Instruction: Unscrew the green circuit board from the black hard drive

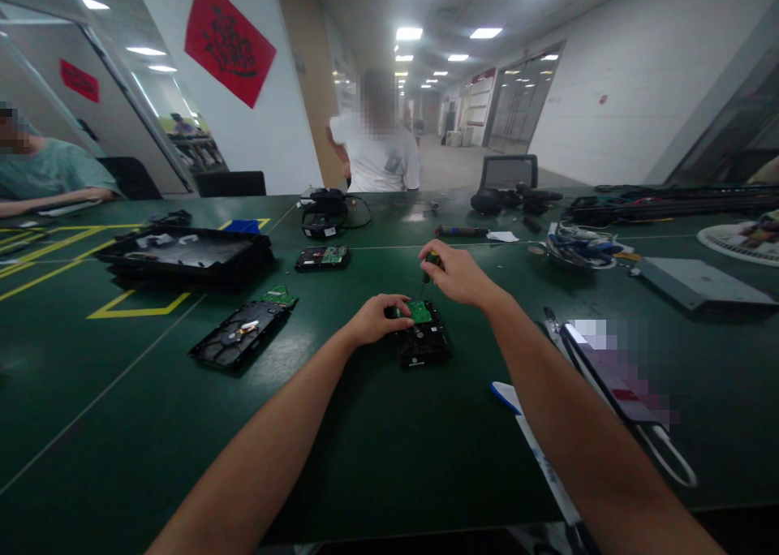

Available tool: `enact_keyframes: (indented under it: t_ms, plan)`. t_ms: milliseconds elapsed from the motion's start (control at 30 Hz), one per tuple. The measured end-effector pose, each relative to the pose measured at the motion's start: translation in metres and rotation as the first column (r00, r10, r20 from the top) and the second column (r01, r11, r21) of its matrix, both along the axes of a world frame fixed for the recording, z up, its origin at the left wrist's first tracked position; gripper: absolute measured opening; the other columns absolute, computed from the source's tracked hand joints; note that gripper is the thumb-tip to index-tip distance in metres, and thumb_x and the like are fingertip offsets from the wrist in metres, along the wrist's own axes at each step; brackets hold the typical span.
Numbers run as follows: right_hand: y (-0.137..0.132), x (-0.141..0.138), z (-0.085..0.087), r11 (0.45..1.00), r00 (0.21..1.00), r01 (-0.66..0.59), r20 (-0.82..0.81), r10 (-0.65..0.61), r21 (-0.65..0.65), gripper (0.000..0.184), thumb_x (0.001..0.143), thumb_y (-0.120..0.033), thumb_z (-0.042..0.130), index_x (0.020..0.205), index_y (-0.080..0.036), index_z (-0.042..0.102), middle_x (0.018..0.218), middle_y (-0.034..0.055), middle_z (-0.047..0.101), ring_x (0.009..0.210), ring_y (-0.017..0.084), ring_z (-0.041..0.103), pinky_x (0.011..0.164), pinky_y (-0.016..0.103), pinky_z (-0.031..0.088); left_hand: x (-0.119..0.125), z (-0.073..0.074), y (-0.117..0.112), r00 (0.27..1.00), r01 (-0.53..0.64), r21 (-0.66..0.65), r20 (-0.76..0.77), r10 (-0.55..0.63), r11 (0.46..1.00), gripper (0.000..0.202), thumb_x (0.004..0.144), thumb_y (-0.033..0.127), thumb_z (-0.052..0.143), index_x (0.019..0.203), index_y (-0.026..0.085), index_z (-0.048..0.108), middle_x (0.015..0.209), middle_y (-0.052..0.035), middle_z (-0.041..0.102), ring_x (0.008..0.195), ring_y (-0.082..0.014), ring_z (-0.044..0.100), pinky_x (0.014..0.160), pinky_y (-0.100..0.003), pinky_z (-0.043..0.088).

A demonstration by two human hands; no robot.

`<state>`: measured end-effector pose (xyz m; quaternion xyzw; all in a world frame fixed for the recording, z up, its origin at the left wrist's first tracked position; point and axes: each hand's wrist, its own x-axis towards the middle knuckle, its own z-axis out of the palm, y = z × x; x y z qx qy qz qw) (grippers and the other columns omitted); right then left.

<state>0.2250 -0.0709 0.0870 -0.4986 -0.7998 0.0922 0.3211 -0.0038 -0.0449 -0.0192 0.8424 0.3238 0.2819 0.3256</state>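
A black hard drive (424, 347) lies on the green table in front of me, with a green circuit board (419, 311) on its upper face. My left hand (380, 320) grips the drive's left side, thumb and fingers at the board's edge. In my right hand (455, 273), a screwdriver (432, 260) with a dark and yellow handle is held upright, its shaft pointing down to the board's far edge. Whether the tip sits in a screw is too small to tell. To the left lies another hard drive (240, 333), with a loose green board (280, 295) at its far end.
A third drive (321, 258) lies farther back. Black trays (188, 255) stand at left. Behind my right hand is another screwdriver-like tool (462, 232). At right are a phone (614, 376), bundled cables (581, 245) and a grey metal box (706, 283). A person (380, 153) is across the table.
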Motion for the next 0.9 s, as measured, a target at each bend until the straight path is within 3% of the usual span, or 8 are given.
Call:
enact_keyframes:
  t_ms: [233, 467, 700, 900]
  plan:
    - [-0.008, 0.006, 0.011, 0.983, 0.984, -0.177, 0.026, 0.178, -0.053, 0.016, 0.091, -0.020, 0.056, 0.103, -0.023, 0.065, 0.100, 0.0050, 0.071, 0.084, 0.019, 0.062, 0.076, 0.033, 0.044, 0.000, 0.002, -0.001, 1.000, 0.017, -0.003, 0.009, -0.017, 1.000, 0.022, 0.081, 0.036, 0.079, 0.096, 0.021, 0.075, 0.133, -0.0096, 0.068, 0.121, -0.0291, 0.065, 0.109, -0.045, 0.043]
    - [-0.011, 0.008, 0.015, 0.965, 0.967, -0.241, 0.057, 0.248, -0.103, 0.019, 0.091, -0.019, 0.056, 0.105, -0.023, 0.069, 0.103, 0.0042, 0.072, 0.088, 0.018, 0.063, 0.080, 0.033, 0.044, -0.001, -0.001, 0.000, 1.000, 0.010, 0.000, 0.018, -0.010, 1.000, 0.022, 0.081, 0.036, 0.079, 0.097, 0.021, 0.075, 0.133, -0.0096, 0.068, 0.122, -0.0286, 0.064, 0.111, -0.046, 0.041]
    - [-0.012, 0.006, 0.014, 0.979, 0.978, -0.200, 0.053, 0.202, -0.037, 0.018, 0.091, -0.024, 0.059, 0.107, -0.023, 0.067, 0.101, 0.0043, 0.071, 0.087, 0.019, 0.062, 0.080, 0.032, 0.043, 0.000, -0.001, 0.000, 1.000, 0.006, 0.002, 0.010, -0.006, 1.000, 0.022, 0.081, 0.037, 0.080, 0.096, 0.022, 0.075, 0.133, -0.0089, 0.069, 0.123, -0.0286, 0.064, 0.111, -0.045, 0.041]
    - [-0.008, -0.004, 0.006, 0.995, 0.996, -0.078, -0.037, 0.075, -0.062, 0.018, 0.092, -0.035, 0.060, 0.101, -0.021, 0.067, 0.080, 0.0027, 0.069, 0.071, 0.017, 0.060, 0.069, 0.030, 0.042, 0.000, 0.000, -0.001, 1.000, -0.005, -0.018, 0.014, 0.006, 1.000, 0.022, 0.081, 0.036, 0.080, 0.096, 0.022, 0.075, 0.134, -0.0092, 0.068, 0.123, -0.0285, 0.064, 0.110, -0.045, 0.041]
